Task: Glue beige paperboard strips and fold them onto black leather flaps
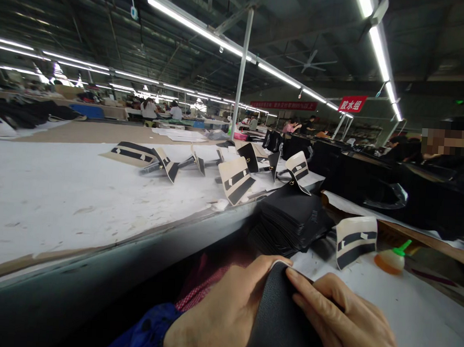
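Observation:
A black grained leather piece with a pale edge is bent upright close to me. My left hand is closed around its left side, thumb near the top edge. From the other side, my right hand presses its fingertips against the same top edge; the lower part runs out of view. Just beyond my hands lies a stack of black leather pieces. Beside that stack, a curved cream panel with black strips stands on the white table.
To the right is a squeeze bottle with a green nozzle and orange liquid. Several cream-and-black flaps stand along the long white-covered table. Black bags line the right side, where another person is nearby.

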Motion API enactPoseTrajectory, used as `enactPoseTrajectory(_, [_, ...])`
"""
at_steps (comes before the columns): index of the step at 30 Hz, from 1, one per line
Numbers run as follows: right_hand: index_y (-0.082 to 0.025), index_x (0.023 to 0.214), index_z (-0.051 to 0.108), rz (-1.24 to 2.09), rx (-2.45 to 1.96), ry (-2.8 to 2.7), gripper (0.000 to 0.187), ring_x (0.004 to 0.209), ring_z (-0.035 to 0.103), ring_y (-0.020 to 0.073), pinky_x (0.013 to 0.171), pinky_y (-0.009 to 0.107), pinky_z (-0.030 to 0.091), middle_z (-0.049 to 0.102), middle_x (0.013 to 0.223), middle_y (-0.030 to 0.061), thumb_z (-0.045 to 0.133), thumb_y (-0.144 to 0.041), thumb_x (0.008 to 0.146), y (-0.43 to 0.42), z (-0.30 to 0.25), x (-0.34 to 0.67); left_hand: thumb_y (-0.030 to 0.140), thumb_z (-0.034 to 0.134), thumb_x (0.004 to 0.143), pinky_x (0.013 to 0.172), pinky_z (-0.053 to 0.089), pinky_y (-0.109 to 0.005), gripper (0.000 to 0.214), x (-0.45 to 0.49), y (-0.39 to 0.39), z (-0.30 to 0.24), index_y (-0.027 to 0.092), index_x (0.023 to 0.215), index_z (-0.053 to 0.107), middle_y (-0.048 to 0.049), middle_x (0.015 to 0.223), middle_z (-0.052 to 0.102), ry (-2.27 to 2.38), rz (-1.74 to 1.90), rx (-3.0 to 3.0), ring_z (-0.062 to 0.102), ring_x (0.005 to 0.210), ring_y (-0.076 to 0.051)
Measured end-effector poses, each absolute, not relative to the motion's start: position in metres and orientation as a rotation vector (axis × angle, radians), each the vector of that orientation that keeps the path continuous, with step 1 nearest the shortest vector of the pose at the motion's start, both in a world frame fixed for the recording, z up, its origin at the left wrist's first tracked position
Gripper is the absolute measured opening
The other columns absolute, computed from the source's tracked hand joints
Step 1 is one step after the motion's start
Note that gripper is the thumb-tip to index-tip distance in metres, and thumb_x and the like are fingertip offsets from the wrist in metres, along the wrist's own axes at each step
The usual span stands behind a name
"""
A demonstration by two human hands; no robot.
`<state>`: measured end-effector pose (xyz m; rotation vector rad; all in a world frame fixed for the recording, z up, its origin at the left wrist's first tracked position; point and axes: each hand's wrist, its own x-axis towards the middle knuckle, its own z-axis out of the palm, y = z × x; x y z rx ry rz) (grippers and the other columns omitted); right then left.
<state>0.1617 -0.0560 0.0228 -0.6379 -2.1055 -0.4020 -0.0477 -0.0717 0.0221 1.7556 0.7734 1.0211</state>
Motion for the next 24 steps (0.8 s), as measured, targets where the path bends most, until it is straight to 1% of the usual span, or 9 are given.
enactPoseTrajectory(3, [-0.029,0.139,0.06,-0.377,-0.658,-2.123,0.039,0.047,0.048,0.0059,0.046,0.014,0.041,0.051,0.067,-0.0048,0.053,-0.018,0.102,-0.055,0.018,0.165,0.022,0.045,0.101,0.103,0.05,-0.03,0.043,-0.049,-0.071,0.022,0.022,0.143,0.054,-0.008,0.121,0.073,0.802,1.009,1.831,0.071,0.1,-0.02])
enactPoseTrajectory(6, [-0.03,0.145,0.053,-0.363,-0.695,-2.157,0.045,0.049,0.05,0.0063,0.047,0.014,0.042,0.052,0.07,-0.0043,0.053,-0.018,0.102,-0.053,0.01,0.17,0.025,0.041,0.102,0.098,0.051,-0.027,0.044,-0.05,-0.072,0.021,0.022,0.145,0.051,-0.0088,0.126,0.072,0.825,0.981,1.871,0.07,0.106,-0.02])
enactPoseTrajectory(9, [-0.031,0.149,0.048,-0.361,-0.719,-2.185,0.05,0.049,0.049,0.007,0.046,0.014,0.041,0.051,0.071,-0.0039,0.054,-0.019,0.101,-0.052,0.002,0.175,0.026,0.039,0.102,0.097,0.051,-0.027,0.046,-0.05,-0.074,0.022,0.023,0.147,0.051,-0.0083,0.124,0.073,0.877,0.951,1.867,0.07,0.108,-0.021])
enactPoseTrajectory(13, [-0.031,0.149,0.049,-0.346,-0.726,-2.184,0.05,0.049,0.049,0.0066,0.046,0.013,0.041,0.052,0.07,-0.0041,0.054,-0.019,0.101,-0.053,-0.001,0.176,0.032,0.036,0.103,0.088,0.053,-0.029,0.046,-0.049,-0.073,0.025,0.022,0.145,0.054,-0.0082,0.115,0.076,0.923,0.907,1.775,0.071,0.099,-0.022])
enactPoseTrajectory(15, [-0.03,0.149,0.049,-0.347,-0.728,-2.188,0.049,0.049,0.049,0.0065,0.047,0.013,0.042,0.052,0.071,-0.0039,0.053,-0.019,0.101,-0.054,0.0,0.175,0.037,0.038,0.105,0.091,0.051,-0.028,0.045,-0.05,-0.071,0.025,0.024,0.143,0.056,-0.0062,0.121,0.074,0.863,0.922,1.719,0.069,0.105,-0.021])
enactPoseTrajectory(17, [-0.029,0.15,0.047,-0.355,-0.726,-2.204,0.049,0.05,0.05,0.0064,0.049,0.013,0.043,0.051,0.071,-0.0037,0.052,-0.018,0.102,-0.055,0.0,0.175,0.038,0.039,0.105,0.1,0.046,-0.027,0.042,-0.052,-0.069,0.022,0.024,0.139,0.06,-0.0042,0.128,0.071,0.802,0.947,1.705,0.063,0.119,-0.021])
enactPoseTrajectory(19, [-0.029,0.151,0.046,-0.365,-0.73,-2.219,0.049,0.05,0.05,0.0061,0.05,0.013,0.044,0.052,0.072,-0.0037,0.052,-0.018,0.103,-0.056,0.001,0.174,0.038,0.038,0.106,0.106,0.041,-0.028,0.042,-0.054,-0.068,0.02,0.022,0.134,0.064,-0.0044,0.128,0.07,0.767,0.982,1.694,0.058,0.125,-0.022])
enactPoseTrajectory(21, [-0.029,0.15,0.047,-0.371,-0.733,-2.228,0.048,0.05,0.051,0.0057,0.05,0.012,0.044,0.052,0.072,-0.0038,0.052,-0.019,0.103,-0.056,0.001,0.174,0.041,0.036,0.106,0.1,0.044,-0.03,0.045,-0.055,-0.067,0.018,0.018,0.126,0.067,-0.0067,0.117,0.071,0.742,0.989,1.676,0.062,0.112,-0.023])
enactPoseTrajectory(24, [-0.029,0.149,0.048,-0.376,-0.741,-2.234,0.046,0.051,0.052,0.0054,0.051,0.012,0.044,0.052,0.072,-0.0037,0.051,-0.02,0.104,-0.058,0.001,0.174,0.051,0.042,0.101,0.076,0.047,-0.028,0.047,-0.053,-0.068,0.018,0.012,0.112,0.067,-0.0054,0.091,0.066,0.755,0.962,1.699,0.058,0.08,-0.019])
